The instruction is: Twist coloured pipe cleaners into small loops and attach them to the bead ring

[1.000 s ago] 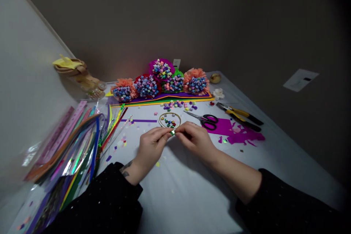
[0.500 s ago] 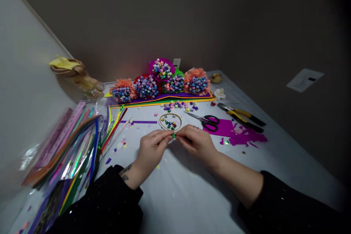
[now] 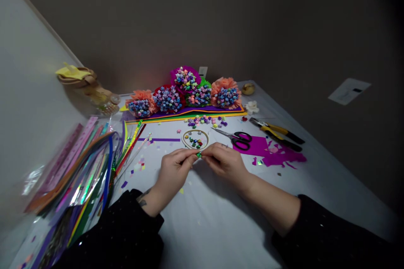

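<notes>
Head view: what have we got?

We see a left hand (image 3: 173, 174) and a right hand (image 3: 223, 164) meeting near the middle of the bench (image 3: 214, 222), with a small green foil piece (image 3: 199, 155) pinched between them.

How do the fingers stand?

Narrowly closed. The left fingertips (image 3: 188, 156) and right fingertips (image 3: 205, 155) press in from either side, so we see only a sliver of the foil.

And what lies closest?

Just beyond the hands, a thin gold ring (image 3: 195, 130) circles a cluster of tiny stars (image 3: 195, 143). To its right we have black-handled scissors (image 3: 242, 136) beside a purple paper sheet (image 3: 251, 146), and yellow-handled pliers (image 3: 277, 131) toward the right edge. Paper flowers (image 3: 186, 88) line the far edge.

Where could we go wrong?

We judge the foil the weak point: it is so small that a slipping pinch could flick it among the confetti scraps (image 3: 139, 166). Pressing too hard might crease it, and if our hands drifted forward, a knuckle could knock the ring and scatter the stars.
</notes>
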`<state>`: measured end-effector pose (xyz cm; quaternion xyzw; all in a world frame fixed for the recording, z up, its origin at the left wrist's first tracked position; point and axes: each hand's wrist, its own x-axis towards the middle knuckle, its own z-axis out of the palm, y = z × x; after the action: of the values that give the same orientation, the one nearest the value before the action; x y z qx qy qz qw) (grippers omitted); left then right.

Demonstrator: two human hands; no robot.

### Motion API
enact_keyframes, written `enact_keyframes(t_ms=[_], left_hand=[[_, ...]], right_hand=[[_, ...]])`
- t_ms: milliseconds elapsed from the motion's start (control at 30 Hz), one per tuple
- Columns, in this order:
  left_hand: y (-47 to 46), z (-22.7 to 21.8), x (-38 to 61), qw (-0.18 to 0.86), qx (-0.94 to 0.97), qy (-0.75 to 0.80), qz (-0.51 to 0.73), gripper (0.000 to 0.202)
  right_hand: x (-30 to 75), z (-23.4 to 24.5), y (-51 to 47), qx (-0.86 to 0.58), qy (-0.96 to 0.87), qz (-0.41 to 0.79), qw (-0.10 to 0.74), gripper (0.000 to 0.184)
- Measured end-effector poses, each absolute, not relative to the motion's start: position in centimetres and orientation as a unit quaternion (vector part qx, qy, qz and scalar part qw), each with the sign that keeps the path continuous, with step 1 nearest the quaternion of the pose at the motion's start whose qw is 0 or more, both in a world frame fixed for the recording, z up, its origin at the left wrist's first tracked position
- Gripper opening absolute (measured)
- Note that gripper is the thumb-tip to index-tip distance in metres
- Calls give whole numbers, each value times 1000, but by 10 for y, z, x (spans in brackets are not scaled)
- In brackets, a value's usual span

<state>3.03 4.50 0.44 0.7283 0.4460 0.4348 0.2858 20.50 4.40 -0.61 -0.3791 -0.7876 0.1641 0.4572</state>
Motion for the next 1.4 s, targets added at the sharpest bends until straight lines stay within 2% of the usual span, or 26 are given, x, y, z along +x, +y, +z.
enact_keyframes(t_ms=[167, 633, 1067, 1167, 1267, 1400], left_hand=[[45, 5, 30, 293, 726, 446, 434, 14], [45, 4, 27, 190, 781, 385, 454, 16], [43, 2, 29, 187, 786, 385, 447, 15], [44, 3, 29, 216, 770, 403, 445, 15], [45, 3, 30, 243, 755, 411, 449, 17], [46, 2, 30, 245, 758, 390, 462, 20]], right_hand=[[205, -7, 45, -372, -792, 148, 461, 13], [206, -5, 43, -363, -797, 163, 454, 18], [197, -1, 36, -422, -767, 155, 459, 15], [195, 1, 37, -453, -733, 220, 458, 13], [196, 3, 41, -484, -644, 379, 457, 11], [195, 1, 46, -485, -491, 586, 425, 19]])
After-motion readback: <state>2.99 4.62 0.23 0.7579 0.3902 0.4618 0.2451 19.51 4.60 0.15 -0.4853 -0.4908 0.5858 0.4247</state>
